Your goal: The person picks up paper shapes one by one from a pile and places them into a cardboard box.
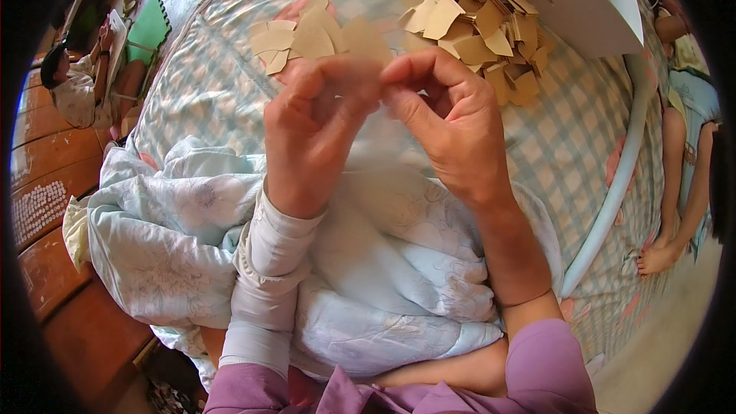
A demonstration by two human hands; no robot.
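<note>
A: Where to look for the card piece (366,40)?

B: Just past the meeting fingertips, tan and blurred, overlapping the fingers in the view. Possibly pinched, possibly lying behind; cannot tell which.

A: How to handle such thin stuff well?

B: Judging by the paired fingertips, probably fine work at an edge. Grip lightly near the rim, steady one side, work from the other. Press evenly to avoid creasing or tearing. Avoid pulling the two hands hard apart. Best to check for a second layer stuck behind.

A: And the left hand (318,119)?

B: Raised, fingers curled toward the right, thumb below. Too blurred to tell whether grasping anything or merely closed.

A: The right hand (452,119)?

B: Turned inward, thumb and forefinger brought together in a pinch, other fingers bent. Cannot tell what, if anything, lies between. Touching the left fingertips, or very nearly.

A: And farther back, along the arms?

B: See both forearms rising over the rumpled quilt (169,238), slanting inward; white sleeve (264,291) on the left, bare on the right. Best to rest the elbows for steadiness.

A: What to notice beyond?

B: Note the small pile (272,37) beyond the left hand, the bigger heap (460,31) beyond the right, then the white box (575,4), all on the checked sheet (203,96).
</note>
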